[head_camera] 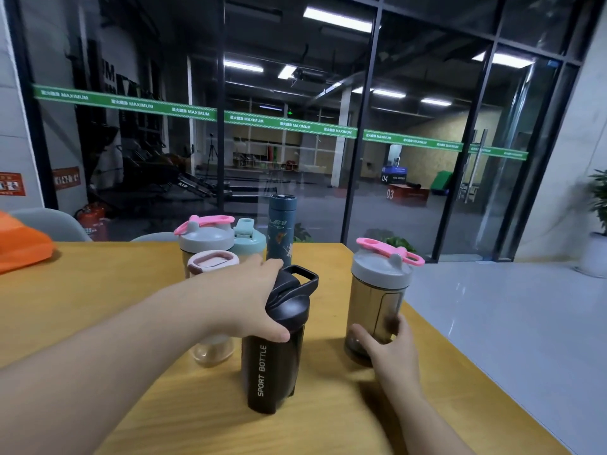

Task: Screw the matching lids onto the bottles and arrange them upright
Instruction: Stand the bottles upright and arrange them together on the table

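The left hand grips the black bottle at its lid, seemingly to seat it, while the right hand, at three o'clock, clasps the grey-lidded bottle low to keep it upright.

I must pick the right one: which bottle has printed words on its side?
The black bottle under the left hand; it reads SPORT BOTTLE.

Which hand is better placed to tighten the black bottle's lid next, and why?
Left. The left hand already grips the black lid from above, while the right hand holds the base of the grey-lidded bottle off to the side.
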